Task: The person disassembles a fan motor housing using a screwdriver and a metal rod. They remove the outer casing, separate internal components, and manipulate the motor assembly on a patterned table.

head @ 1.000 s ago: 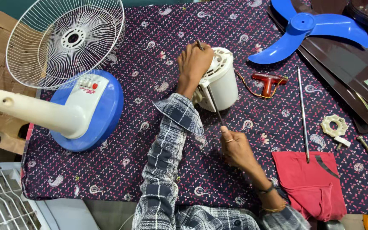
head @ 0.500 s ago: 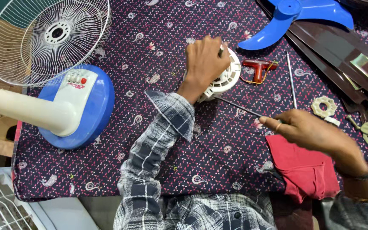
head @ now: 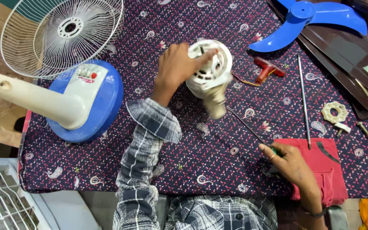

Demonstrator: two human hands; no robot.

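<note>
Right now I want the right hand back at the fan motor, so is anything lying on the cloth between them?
Only the thin screwdriver that the right hand itself holds; its shaft runs across the cloth toward the motor. Nothing else visible lies between. The left hand grips the motor from its far side.

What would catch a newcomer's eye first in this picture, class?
At the centre, the left hand grips a white fan motor housing over the patterned purple cloth. The right hand, lower right, holds a long thin screwdriver by a red cloth. A blue fan base lies left, a blue fan blade top right.
</note>
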